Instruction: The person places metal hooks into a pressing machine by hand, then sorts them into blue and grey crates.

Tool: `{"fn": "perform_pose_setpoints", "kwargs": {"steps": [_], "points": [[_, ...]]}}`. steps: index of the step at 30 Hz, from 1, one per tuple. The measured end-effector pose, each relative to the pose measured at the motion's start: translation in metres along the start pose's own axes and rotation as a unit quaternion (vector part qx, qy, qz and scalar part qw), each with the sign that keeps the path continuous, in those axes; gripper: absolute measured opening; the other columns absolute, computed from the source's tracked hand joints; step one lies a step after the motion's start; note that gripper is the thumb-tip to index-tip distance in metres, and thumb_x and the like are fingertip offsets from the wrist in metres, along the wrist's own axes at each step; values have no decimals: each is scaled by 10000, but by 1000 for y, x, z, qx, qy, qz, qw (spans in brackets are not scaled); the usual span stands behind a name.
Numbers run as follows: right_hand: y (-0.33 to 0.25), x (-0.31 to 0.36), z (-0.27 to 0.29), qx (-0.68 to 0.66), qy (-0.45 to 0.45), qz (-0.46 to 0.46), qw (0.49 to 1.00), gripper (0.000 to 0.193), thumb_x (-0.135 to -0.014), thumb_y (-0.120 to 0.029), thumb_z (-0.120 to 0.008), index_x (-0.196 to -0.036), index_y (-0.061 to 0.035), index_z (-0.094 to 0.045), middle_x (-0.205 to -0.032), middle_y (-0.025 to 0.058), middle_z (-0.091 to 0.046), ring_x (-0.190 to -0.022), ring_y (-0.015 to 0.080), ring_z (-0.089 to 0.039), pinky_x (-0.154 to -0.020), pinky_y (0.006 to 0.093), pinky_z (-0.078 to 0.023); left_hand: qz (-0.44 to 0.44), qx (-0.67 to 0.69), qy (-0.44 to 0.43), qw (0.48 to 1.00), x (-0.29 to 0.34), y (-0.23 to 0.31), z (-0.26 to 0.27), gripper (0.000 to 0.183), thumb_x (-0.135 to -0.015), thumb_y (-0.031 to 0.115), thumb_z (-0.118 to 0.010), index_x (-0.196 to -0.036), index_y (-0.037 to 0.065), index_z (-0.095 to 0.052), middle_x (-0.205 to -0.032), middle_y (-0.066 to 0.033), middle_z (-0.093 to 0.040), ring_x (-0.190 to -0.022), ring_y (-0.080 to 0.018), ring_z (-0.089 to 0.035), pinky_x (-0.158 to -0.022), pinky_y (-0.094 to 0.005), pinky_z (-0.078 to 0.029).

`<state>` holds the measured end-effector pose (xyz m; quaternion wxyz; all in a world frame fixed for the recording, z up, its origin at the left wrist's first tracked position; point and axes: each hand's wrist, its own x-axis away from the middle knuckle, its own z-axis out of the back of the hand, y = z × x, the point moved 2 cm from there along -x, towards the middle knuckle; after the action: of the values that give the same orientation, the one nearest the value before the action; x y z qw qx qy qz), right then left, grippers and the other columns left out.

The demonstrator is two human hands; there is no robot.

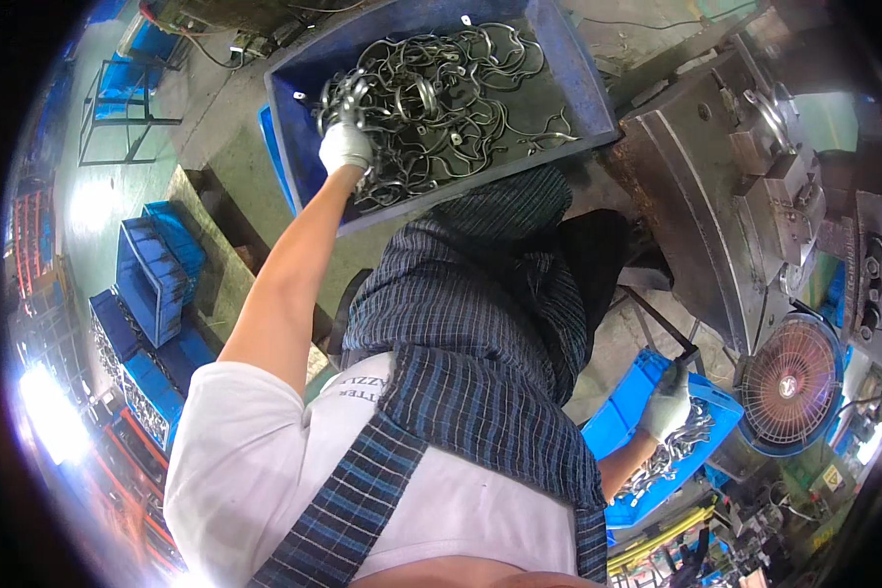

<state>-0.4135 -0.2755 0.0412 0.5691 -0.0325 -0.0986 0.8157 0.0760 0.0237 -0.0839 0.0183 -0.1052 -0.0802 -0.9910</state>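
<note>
My left hand (346, 147), in a white glove, reaches far forward into a large blue bin (583, 78) and closes on a bunch of bent metal wire clips (348, 98). A tangled heap of the same clips (451, 108) fills the bin. My right hand (668, 407), also gloved, rests low on the right in a small blue crate (617, 416), on top of shiny metal parts (676, 451). Its fingertips lie near the crate's far rim, and I cannot tell whether it grips anything. A dark plaid cloth (480, 333) covers my lap and chest.
A heavy grey press machine (725, 186) stands at the right, with a round fan (789, 382) below it. Stacked blue crates (152, 284) holding metal parts sit on the floor at the left. A metal frame stand (118, 108) is at the far left.
</note>
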Motion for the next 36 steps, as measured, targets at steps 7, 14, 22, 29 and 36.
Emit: {"fn": "perform_pose_setpoints", "kwargs": {"steps": [7,14,22,29,36], "points": [[-59,-33,-7,-32,99,157,982,253,-751,-127,-533,-1000,-101,-571,-797,117,-608,-689,274,-590,-594,316,-461,-235,-55,-21,970,58,48,1,327,-726,132,-477,-1049,174,-495,-759,-139,-591,-677,-281,-590,-586,-383,-466],[-176,-42,-12,-147,51,293,943,233,-738,-111,-553,-970,-100,-576,-836,120,-603,-714,255,-600,-622,316,-471,-198,276,-274,900,14,48,2,365,-661,52,-583,-1015,130,-540,-834,-56,-613,-733,-186,-586,-653,-307,-460],[-327,-6,-50,-449,-220,316,806,181,-751,-88,-566,-927,-47,-573,-810,128,-598,-690,195,-594,-631,265,-461,-72,602,-391,693,25,45,65,307,-793,102,-523,-1081,6,-481,-869,-54,-594,-663,-107,-566,-590,-190,-463],[-364,-32,-73,-562,-357,127,735,270,-830,-277,-506,-921,-38,-594,-681,29,-599,-435,33,-444,-339,167,-276,-128,689,-343,625,52,38,88,298,-711,81,-606,-988,11,-525,-842,-48,-584,-753,-133,-560,-660,-240,-458],[-380,-28,-123,-631,-611,127,460,293,-849,-129,-410,-1118,-16,-446,-852,35,-546,-667,99,-521,-497,207,-395,-173,672,-442,568,51,45,96,278,-636,62,-660,-879,9,-538,-775,-69,-583,-746,-191,-587,-673,-275,-465]]}}
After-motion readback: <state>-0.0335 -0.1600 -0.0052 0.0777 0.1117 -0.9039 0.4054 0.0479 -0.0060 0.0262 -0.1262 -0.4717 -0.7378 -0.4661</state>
